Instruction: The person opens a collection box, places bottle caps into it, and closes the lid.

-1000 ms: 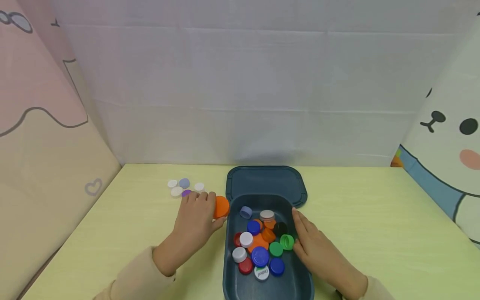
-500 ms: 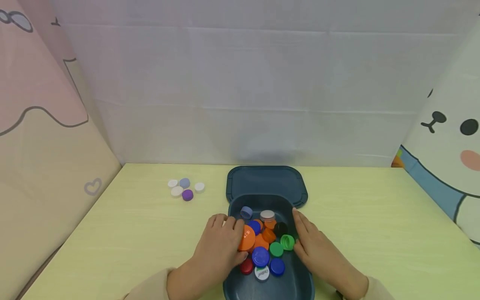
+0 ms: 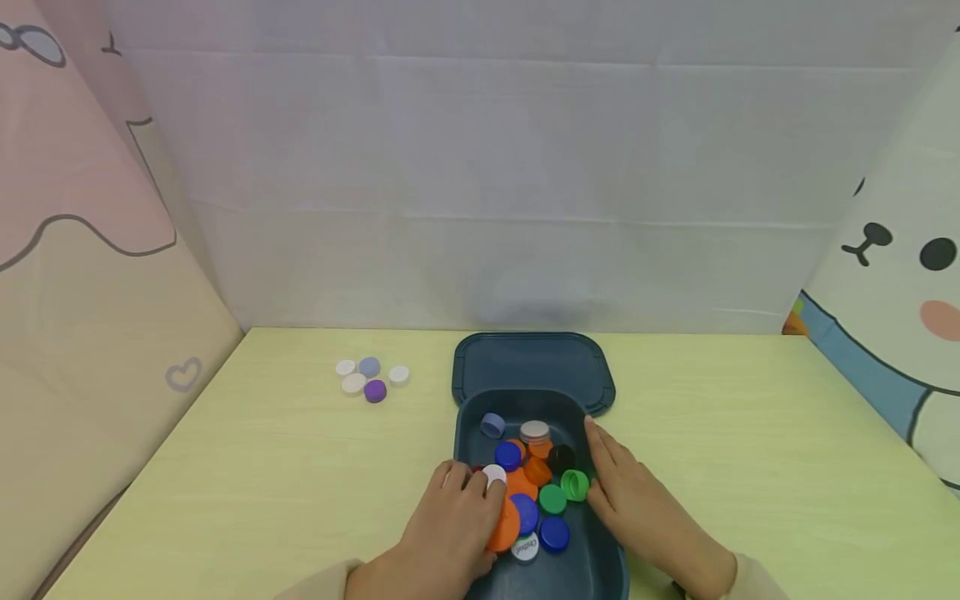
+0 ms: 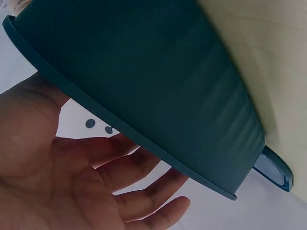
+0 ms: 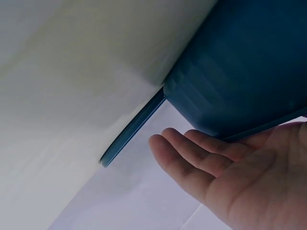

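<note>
Resting over the dark teal bin (image 3: 465, 417), left hand (image 3: 453, 521) has fingers lying on a big orange cap (image 3: 504, 527) among mixed caps (grip unclear). Right hand (image 3: 637, 500) lies flat on the bin's right rim, fingers straight.
L wrist: fingers (image 4: 144, 206) spread, relaxed under bin wall (image 4: 158, 81).
R wrist: fingers (image 5: 192, 158) straight, together beside bin (image 5: 244, 72), lid (image 5: 134, 129) behind.
</note>
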`<state>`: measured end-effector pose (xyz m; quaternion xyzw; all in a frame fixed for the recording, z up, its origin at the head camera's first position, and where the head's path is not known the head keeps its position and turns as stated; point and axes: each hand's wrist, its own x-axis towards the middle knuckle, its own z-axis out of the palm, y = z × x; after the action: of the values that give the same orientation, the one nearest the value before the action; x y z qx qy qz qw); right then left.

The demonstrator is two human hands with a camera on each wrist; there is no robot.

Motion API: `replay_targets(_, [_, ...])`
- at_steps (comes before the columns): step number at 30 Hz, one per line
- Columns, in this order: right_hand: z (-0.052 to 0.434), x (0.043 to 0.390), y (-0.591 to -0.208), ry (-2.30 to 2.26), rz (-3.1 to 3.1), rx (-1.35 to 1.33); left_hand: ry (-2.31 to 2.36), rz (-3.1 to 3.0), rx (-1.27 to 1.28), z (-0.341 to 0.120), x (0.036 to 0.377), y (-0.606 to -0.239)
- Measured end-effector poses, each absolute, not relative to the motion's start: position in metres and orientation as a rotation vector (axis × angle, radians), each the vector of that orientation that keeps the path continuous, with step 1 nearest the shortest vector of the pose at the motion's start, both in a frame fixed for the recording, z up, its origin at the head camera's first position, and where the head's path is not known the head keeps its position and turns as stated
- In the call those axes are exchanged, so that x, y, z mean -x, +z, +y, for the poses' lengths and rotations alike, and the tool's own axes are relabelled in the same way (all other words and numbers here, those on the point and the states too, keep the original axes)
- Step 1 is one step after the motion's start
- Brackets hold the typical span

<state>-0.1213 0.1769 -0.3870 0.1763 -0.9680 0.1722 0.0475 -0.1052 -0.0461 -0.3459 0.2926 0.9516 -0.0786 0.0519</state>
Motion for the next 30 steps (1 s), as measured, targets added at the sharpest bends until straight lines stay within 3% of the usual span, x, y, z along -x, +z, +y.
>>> replay_targets(30, [0.177, 0.12, -0.385, 0.559, -2.959, -0.54, -0.393, 2.869, -0.879, -0.037, 0.103, -0.362])
